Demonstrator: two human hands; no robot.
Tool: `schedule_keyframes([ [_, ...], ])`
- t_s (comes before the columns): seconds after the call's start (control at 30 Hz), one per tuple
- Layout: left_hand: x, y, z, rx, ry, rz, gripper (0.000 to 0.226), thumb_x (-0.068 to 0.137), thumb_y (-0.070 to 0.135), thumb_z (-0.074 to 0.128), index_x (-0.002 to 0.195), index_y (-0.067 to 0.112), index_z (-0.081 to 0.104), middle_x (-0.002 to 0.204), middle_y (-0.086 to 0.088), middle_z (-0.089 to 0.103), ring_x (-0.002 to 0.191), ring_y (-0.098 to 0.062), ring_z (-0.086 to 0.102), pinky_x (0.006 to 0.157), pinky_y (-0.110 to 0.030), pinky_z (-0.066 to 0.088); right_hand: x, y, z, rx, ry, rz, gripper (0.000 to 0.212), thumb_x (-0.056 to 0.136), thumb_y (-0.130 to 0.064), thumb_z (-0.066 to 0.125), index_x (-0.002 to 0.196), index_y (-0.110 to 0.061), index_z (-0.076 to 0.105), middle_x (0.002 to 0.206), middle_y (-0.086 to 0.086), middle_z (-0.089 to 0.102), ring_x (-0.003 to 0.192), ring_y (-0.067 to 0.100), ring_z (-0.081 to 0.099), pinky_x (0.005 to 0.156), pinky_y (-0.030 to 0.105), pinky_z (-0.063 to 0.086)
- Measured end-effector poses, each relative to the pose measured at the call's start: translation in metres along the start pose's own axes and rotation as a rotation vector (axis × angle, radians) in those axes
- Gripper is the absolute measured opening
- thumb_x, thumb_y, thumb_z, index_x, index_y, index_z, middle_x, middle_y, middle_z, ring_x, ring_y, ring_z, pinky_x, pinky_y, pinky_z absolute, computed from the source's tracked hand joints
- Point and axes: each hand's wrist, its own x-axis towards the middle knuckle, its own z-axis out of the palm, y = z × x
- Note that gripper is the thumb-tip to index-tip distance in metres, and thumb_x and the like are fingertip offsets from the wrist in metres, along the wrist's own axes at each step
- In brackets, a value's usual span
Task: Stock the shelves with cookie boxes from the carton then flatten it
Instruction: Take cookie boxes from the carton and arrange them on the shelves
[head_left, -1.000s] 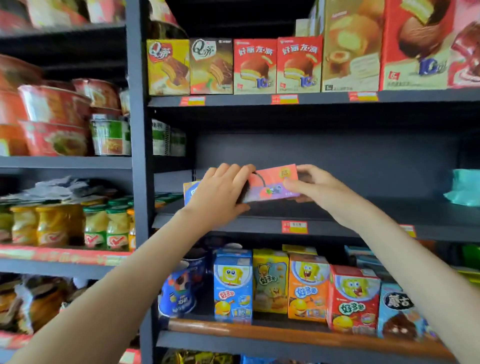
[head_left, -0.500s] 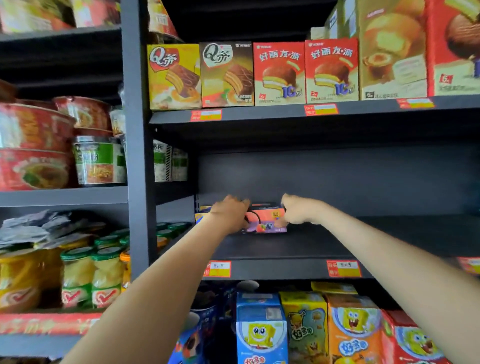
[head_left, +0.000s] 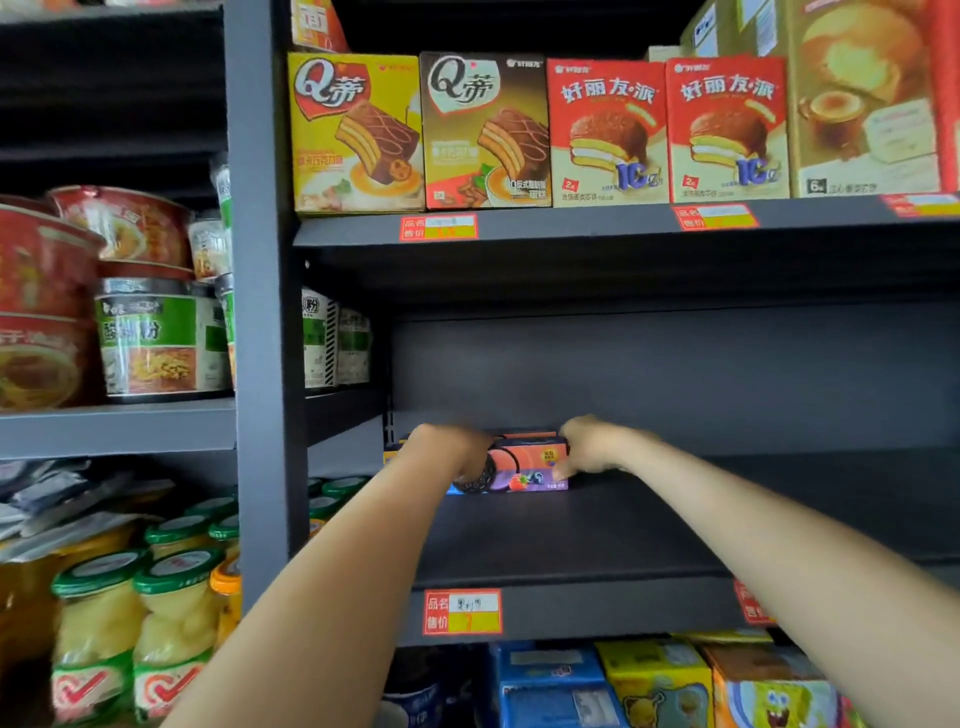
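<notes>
A pink and purple cookie box (head_left: 524, 467) with a dark sandwich cookie printed on it stands on the dark middle shelf (head_left: 649, 530), far back at its left end. My left hand (head_left: 449, 449) grips the box's left end and my right hand (head_left: 587, 447) grips its right end. Another box edge, blue and yellow, shows just left of my left hand, mostly hidden. Both hands are blurred. The carton is out of view.
The shelf above carries cake and pie boxes (head_left: 608, 130). The shelf below holds cartoon snack boxes (head_left: 660, 686). Left of the grey upright (head_left: 257, 312) are instant noodle bowls (head_left: 161, 338) and fruit jars (head_left: 98, 639). To the right of the cookie box the middle shelf is bare.
Both hands carried the cookie box from the shelf's front edge deep to the back left and set it down on the shelf. The camera moved closer and tilted up.
</notes>
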Motion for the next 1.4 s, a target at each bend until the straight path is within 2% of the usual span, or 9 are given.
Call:
schedule_keyframes([
  [0.1, 0.01, -0.009, -0.005, 0.093, -0.047, 0.008, 0.061, 0.082, 0.027, 0.056, 0.14, 0.026, 0.038, 0.143, -0.004, 0.043, 0.125, -0.032, 0.045, 0.103, -0.042, 0.041, 0.014, -0.004, 0.006, 0.0, 0.023, 0.0, 0.044, 0.084, -0.032, 0.068, 0.118, -0.007, 0.057, 0.118, 0.009, 0.059, 0.104, 0.026, 0.059, 0.09, 0.034, 0.049],
  [0.2, 0.016, -0.012, -0.007, 0.105, -0.06, 0.022, 0.059, 0.085, 0.028, 0.051, 0.142, 0.027, 0.037, 0.147, -0.005, 0.039, 0.13, -0.031, 0.04, 0.107, -0.042, 0.037, 0.025, -0.001, 0.009, 0.009, 0.038, 0.001, 0.042, 0.086, -0.03, 0.066, 0.119, -0.007, 0.056, 0.121, 0.01, 0.059, 0.104, 0.027, 0.058, 0.088, 0.033, 0.048],
  [0.33, 0.016, -0.013, -0.003, -0.006, -0.062, 0.034, 0.05, 0.092, 0.023, 0.045, 0.142, 0.023, 0.039, 0.142, -0.008, 0.044, 0.124, -0.031, 0.046, 0.103, -0.037, 0.039, 0.029, 0.004, 0.017, 0.06, 0.061, 0.012, 0.039, 0.09, -0.025, 0.059, 0.123, -0.005, 0.049, 0.121, 0.01, 0.057, 0.104, 0.026, 0.057, 0.083, 0.034, 0.046],
  [0.4, 0.013, -0.014, -0.006, -0.056, -0.065, 0.043, 0.049, 0.091, 0.02, 0.045, 0.14, 0.023, 0.041, 0.138, -0.009, 0.048, 0.12, -0.031, 0.049, 0.101, -0.037, 0.042, 0.029, 0.006, 0.019, 0.122, 0.076, 0.001, 0.049, 0.089, -0.022, 0.06, 0.131, -0.007, 0.038, 0.122, 0.012, 0.055, 0.102, 0.025, 0.055, 0.08, 0.032, 0.045],
  [0.57, 0.009, -0.016, -0.006, -0.166, -0.032, 0.042, 0.044, 0.091, 0.014, 0.043, 0.134, 0.016, 0.048, 0.131, -0.01, 0.054, 0.114, -0.03, 0.051, 0.098, -0.035, 0.042, 0.032, 0.008, 0.018, 0.119, 0.114, -0.024, 0.053, 0.088, -0.016, 0.058, 0.137, -0.011, 0.039, 0.135, 0.011, 0.049, 0.116, 0.027, 0.052, 0.096, 0.035, 0.045],
  [0.9, 0.008, -0.012, 0.008, -0.322, 0.073, -0.048, 0.044, 0.094, 0.006, 0.042, 0.137, 0.01, 0.046, 0.139, -0.014, 0.049, 0.124, -0.03, 0.048, 0.103, -0.033, 0.038, 0.037, 0.011, 0.018, 0.088, 0.112, 0.002, 0.059, 0.092, -0.018, 0.057, 0.146, -0.014, 0.033, 0.148, 0.009, 0.038, 0.13, 0.027, 0.042, 0.1, 0.03, 0.038],
  [1.07, 0.012, -0.01, 0.003, -0.255, 0.113, -0.013, 0.051, 0.091, 0.001, 0.041, 0.138, 0.021, 0.048, 0.142, -0.008, 0.048, 0.127, -0.028, 0.046, 0.103, -0.029, 0.037, 0.042, 0.015, 0.017, 0.102, 0.061, 0.031, 0.045, 0.089, -0.021, 0.058, 0.132, -0.011, 0.049, 0.133, 0.009, 0.052, 0.114, 0.027, 0.053, 0.091, 0.032, 0.045],
  [1.27, 0.015, -0.01, 0.002, -0.257, 0.143, 0.001, 0.052, 0.09, -0.002, 0.041, 0.137, 0.021, 0.05, 0.14, -0.007, 0.05, 0.127, -0.027, 0.046, 0.103, -0.027, 0.033, 0.046, 0.023, 0.019, 0.232, 0.047, 0.028, 0.029, 0.081, -0.015, 0.057, 0.109, -0.012, 0.058, 0.114, 0.009, 0.06, 0.103, 0.028, 0.057, 0.089, 0.034, 0.047],
  [1.4, 0.016, -0.011, 0.002, -0.247, 0.141, -0.005, 0.05, 0.092, -0.002, 0.039, 0.136, 0.02, 0.051, 0.14, -0.009, 0.05, 0.127, -0.028, 0.047, 0.103, -0.027, 0.034, 0.047, 0.022, 0.02, 0.305, 0.03, 0.025, 0.035, 0.084, -0.013, 0.06, 0.119, -0.009, 0.056, 0.118, 0.009, 0.059, 0.107, 0.027, 0.055, 0.095, 0.037, 0.045],
])
